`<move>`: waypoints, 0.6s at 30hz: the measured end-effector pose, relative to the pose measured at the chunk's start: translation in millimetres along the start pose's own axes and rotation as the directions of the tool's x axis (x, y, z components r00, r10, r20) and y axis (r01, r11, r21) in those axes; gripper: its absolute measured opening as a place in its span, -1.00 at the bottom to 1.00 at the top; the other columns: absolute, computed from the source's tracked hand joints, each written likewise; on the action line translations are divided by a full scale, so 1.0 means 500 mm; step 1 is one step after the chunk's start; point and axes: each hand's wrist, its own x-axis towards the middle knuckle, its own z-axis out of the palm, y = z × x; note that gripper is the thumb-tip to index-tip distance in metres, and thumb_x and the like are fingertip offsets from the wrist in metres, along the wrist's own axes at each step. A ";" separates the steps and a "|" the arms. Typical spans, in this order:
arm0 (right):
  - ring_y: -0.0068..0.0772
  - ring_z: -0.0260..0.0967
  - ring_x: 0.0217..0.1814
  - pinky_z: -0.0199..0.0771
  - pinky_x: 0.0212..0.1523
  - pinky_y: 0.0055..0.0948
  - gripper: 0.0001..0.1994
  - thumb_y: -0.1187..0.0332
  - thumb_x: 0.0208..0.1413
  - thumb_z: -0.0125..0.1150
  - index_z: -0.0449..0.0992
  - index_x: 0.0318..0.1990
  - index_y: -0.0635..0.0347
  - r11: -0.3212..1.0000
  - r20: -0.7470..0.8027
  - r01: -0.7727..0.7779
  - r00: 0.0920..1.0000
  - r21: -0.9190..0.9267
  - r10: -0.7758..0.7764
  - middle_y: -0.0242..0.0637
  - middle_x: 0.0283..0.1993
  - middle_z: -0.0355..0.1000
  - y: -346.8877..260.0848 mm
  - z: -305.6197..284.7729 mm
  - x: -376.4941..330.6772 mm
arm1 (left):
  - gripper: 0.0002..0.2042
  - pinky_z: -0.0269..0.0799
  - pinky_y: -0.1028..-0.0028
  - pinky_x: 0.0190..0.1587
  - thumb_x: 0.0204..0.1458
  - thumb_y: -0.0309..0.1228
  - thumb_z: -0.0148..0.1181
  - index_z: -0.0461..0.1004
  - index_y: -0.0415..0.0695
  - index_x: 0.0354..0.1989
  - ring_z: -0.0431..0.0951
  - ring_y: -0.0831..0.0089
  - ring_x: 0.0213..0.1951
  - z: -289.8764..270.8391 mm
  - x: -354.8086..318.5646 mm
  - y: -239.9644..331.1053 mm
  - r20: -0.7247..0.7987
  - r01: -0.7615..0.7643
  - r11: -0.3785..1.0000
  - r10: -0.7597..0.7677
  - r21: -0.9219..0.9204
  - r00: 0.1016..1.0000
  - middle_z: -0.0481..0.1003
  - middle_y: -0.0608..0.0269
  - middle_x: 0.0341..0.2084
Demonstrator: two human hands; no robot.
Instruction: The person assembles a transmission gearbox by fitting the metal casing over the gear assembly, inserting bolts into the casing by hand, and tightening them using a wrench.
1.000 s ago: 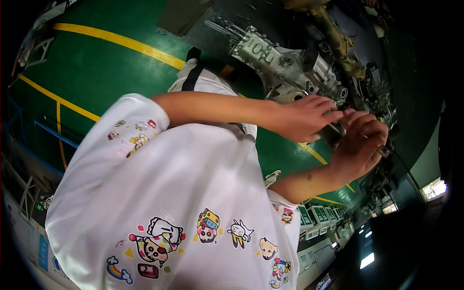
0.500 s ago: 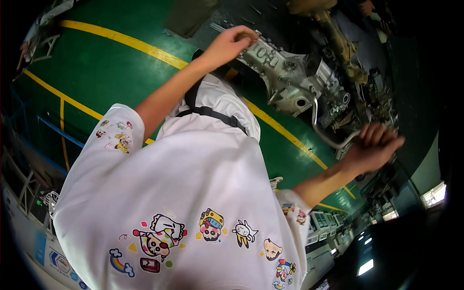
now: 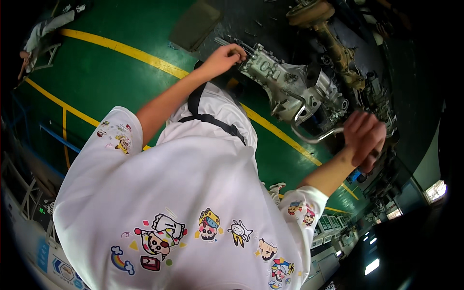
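A grey metal gearbox housing with bolts and ports lies on a dark surface ahead, slightly right of centre. My right hand is closed around one end of a bent chrome speed wrench. The wrench's other end reaches over to the housing's near side; I cannot see clearly what its tip meets. At the housing's left end is my left hand, its fingers curled near thin rods. Whatever those fingers may be gripping is hidden.
A rusty brown axle-like part lies beyond the housing. More metal parts sit at its right. Yellow lines cross the green floor. Another person is at the far left, and a blue rail stands at the left.
My right hand and the speed wrench have swung left, and the wrench's bend sits at a new angle. My left hand has shifted slightly left and nearer. The view has moved a little.
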 end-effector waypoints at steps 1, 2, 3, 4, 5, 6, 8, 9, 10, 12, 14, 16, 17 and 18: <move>-0.54 0.03 -0.64 -0.11 -0.60 -0.50 -0.54 -0.04 0.12 0.26 0.33 -0.61 0.10 1.000 -0.009 0.001 1.000 -0.011 -0.001 -0.58 -0.69 0.18 0.002 -0.005 -0.004 | -0.84 0.38 0.56 -0.13 0.20 -0.54 -0.03 0.45 -0.22 -0.12 0.48 0.57 -0.18 0.002 0.005 0.001 0.028 0.002 1.000 -0.002 -0.004 1.000 0.52 0.30 -0.24; -0.57 -0.01 -0.65 -0.12 -0.60 -0.52 -0.56 0.00 0.18 0.20 0.33 -0.58 0.11 0.998 -0.294 0.025 0.955 -0.051 -0.039 -0.59 -0.70 0.13 0.006 -0.003 -0.011 | -0.84 0.38 0.56 -0.13 0.20 -0.54 -0.03 0.45 -0.22 -0.12 0.48 0.57 -0.18 0.000 0.006 0.001 0.044 -0.001 1.000 0.001 -0.001 0.999 0.52 0.30 -0.24; -0.60 -0.06 -0.65 -0.13 -0.59 -0.54 -0.59 0.04 0.23 0.14 0.33 -0.55 0.11 0.995 -0.544 0.039 0.835 -0.090 -0.082 -0.59 -0.72 0.08 0.010 -0.004 -0.003 | -0.84 0.39 0.56 -0.14 0.20 -0.54 -0.03 0.45 -0.22 -0.12 0.48 0.58 -0.19 -0.006 0.003 0.003 0.036 0.023 1.000 -0.023 -0.005 0.999 0.52 0.30 -0.24; -0.60 -0.06 -0.65 -0.13 -0.59 -0.54 -0.59 0.04 0.23 0.14 0.33 -0.55 0.11 0.995 -0.547 0.038 0.833 -0.094 -0.084 -0.59 -0.72 0.08 0.004 0.004 0.002 | -0.84 0.39 0.57 -0.14 0.21 -0.53 -0.04 0.45 -0.22 -0.12 0.48 0.58 -0.19 -0.013 0.003 0.005 0.031 0.048 0.999 -0.047 -0.009 0.998 0.52 0.30 -0.24; -0.61 -0.11 -0.65 -0.13 -0.58 -0.55 -0.61 0.06 0.28 0.07 0.33 -0.51 0.11 0.990 -0.836 -0.037 0.541 -0.137 -0.095 -0.58 -0.72 0.03 -0.008 0.024 0.005 | -0.84 0.39 0.57 -0.14 0.21 -0.53 -0.04 0.45 -0.22 -0.12 0.48 0.58 -0.19 -0.026 0.002 0.008 0.037 0.047 0.999 -0.046 -0.010 0.998 0.52 0.30 -0.24; -0.63 -0.16 -0.65 -0.14 -0.58 -0.56 -0.63 0.08 0.33 -0.01 0.33 -0.47 0.10 0.982 -0.979 -0.123 0.163 -0.143 -0.122 -0.56 -0.73 -0.03 -0.023 0.045 0.010 | -0.84 0.39 0.58 -0.14 0.21 -0.53 -0.04 0.46 -0.21 -0.13 0.48 0.58 -0.20 -0.043 -0.001 0.006 0.028 0.037 0.999 -0.037 0.008 0.999 0.52 0.31 -0.25; -0.64 -0.22 -0.64 -0.14 -0.57 -0.57 -0.63 0.08 0.37 -0.10 0.28 -0.46 0.09 0.936 -0.960 -0.262 -0.083 -0.236 -0.266 -0.54 -0.72 -0.10 -0.033 0.112 0.005 | -0.84 0.39 0.59 -0.14 0.22 -0.53 -0.05 0.46 -0.20 -0.13 0.48 0.59 -0.22 -0.079 -0.002 -0.003 -0.001 0.026 0.999 -0.026 0.026 1.000 0.51 0.32 -0.26; -0.61 -0.22 -0.65 -0.16 -0.58 -0.55 -0.61 0.09 0.37 -0.12 0.23 -0.50 0.08 0.886 -0.842 -0.356 -0.339 -0.298 -0.420 -0.52 -0.71 -0.11 -0.016 0.151 0.032 | -0.84 0.39 0.59 -0.14 0.22 -0.53 -0.05 0.46 -0.20 -0.13 0.48 0.59 -0.22 -0.099 -0.001 -0.006 0.002 0.025 0.999 -0.025 0.021 1.000 0.51 0.32 -0.26; -0.58 -0.23 -0.66 -0.15 -0.58 -0.52 -0.60 0.11 0.36 -0.10 0.19 -0.53 0.07 0.860 -0.805 -0.380 -0.355 -0.341 -0.476 -0.52 -0.69 -0.14 -0.004 0.183 0.036 | -0.84 0.39 0.59 -0.14 0.22 -0.53 -0.05 0.46 -0.20 -0.13 0.48 0.59 -0.22 -0.122 -0.004 -0.009 -0.017 0.027 0.998 -0.026 0.048 1.000 0.51 0.33 -0.27; -0.58 -0.22 -0.66 -0.15 -0.57 -0.52 -0.60 0.12 0.35 -0.07 0.17 -0.55 0.07 0.871 -0.895 -0.339 -0.146 -0.355 -0.422 -0.52 -0.68 -0.14 0.012 0.223 0.051 | -0.85 0.42 0.53 -0.13 0.15 -0.57 -0.01 0.47 -0.25 -0.18 0.50 0.53 -0.27 -0.142 -0.005 -0.009 -0.087 0.041 0.998 -0.036 0.054 0.996 0.53 0.27 -0.32; -0.59 -0.18 -0.66 -0.12 -0.55 -0.53 -0.60 0.19 0.31 0.02 0.13 -0.57 0.08 0.864 -0.914 -0.340 0.300 -0.371 -0.274 -0.52 -0.67 -0.10 0.020 0.216 0.065 | -0.85 0.42 0.53 -0.15 0.15 -0.57 -0.02 0.48 -0.24 -0.18 0.49 0.53 -0.27 -0.162 -0.001 -0.011 -0.099 0.100 0.995 -0.097 0.029 0.990 0.53 0.28 -0.32; -0.59 -0.14 -0.66 -0.09 -0.56 -0.51 -0.62 0.26 0.29 0.05 0.15 -0.57 0.13 0.834 -0.950 -0.457 0.116 -0.310 -0.289 -0.49 -0.68 -0.06 0.022 0.153 0.081 | -0.84 0.40 0.56 -0.18 0.16 -0.56 -0.03 0.49 -0.23 -0.18 0.49 0.56 -0.27 -0.158 -0.005 0.000 -0.114 0.169 0.986 -0.168 -0.005 0.979 0.53 0.29 -0.31; -0.60 -0.14 -0.66 -0.08 -0.56 -0.50 -0.63 0.27 0.28 0.05 0.15 -0.57 0.14 0.849 -0.952 -0.460 -0.023 -0.259 -0.304 -0.49 -0.68 -0.06 0.012 0.129 0.074 | -0.84 0.40 0.56 -0.18 0.16 -0.56 -0.03 0.49 -0.23 -0.18 0.49 0.56 -0.27 -0.160 0.000 0.007 -0.092 0.175 0.985 -0.174 -0.003 0.980 0.53 0.29 -0.31; -0.60 -0.14 -0.66 -0.08 -0.56 -0.50 -0.63 0.27 0.28 0.05 0.15 -0.57 0.14 0.846 -0.953 -0.467 -0.021 -0.259 -0.303 -0.49 -0.68 -0.06 0.006 0.133 0.072 | -0.84 0.40 0.57 -0.18 0.16 -0.56 -0.04 0.49 -0.22 -0.18 0.49 0.56 -0.27 -0.163 0.009 0.010 -0.081 0.128 0.992 -0.129 -0.023 0.988 0.53 0.29 -0.31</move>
